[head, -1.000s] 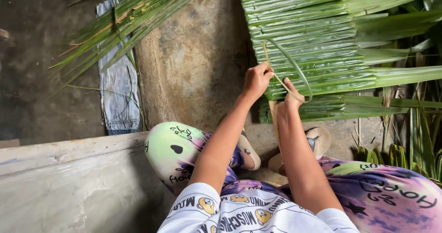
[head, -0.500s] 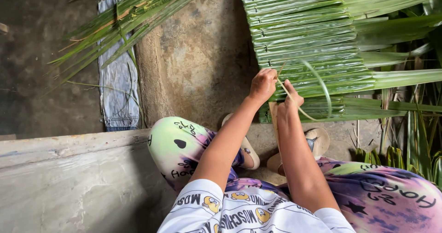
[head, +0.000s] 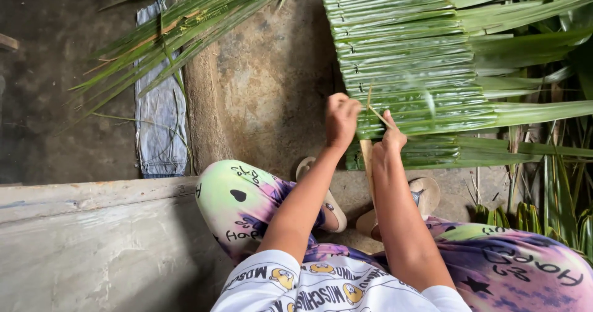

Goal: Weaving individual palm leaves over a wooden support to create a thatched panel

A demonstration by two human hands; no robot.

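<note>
A mat of folded green palm leaves (head: 407, 53) stitched side by side lies on the ground ahead of me. My left hand (head: 341, 119) is closed at the mat's near left edge, pinching a thin tan strip (head: 374, 111) that runs across to my right hand (head: 393, 138). My right hand grips the same strip and rests on the lowest leaves, over a wooden slat (head: 367, 158) under the mat. The strip's far end is blurred against the leaves.
Loose palm fronds (head: 185, 28) fan across a blue denim cloth (head: 159, 114) on the left. A pale wooden plank (head: 92, 238) runs along the lower left. More leaf stalks (head: 556, 207) stand at the right. My sandalled feet (head: 426, 191) rest on bare concrete.
The wide green loop of strip that arched over the mat has been drawn in and is gone. My left hand has dropped slightly and closed tighter.
</note>
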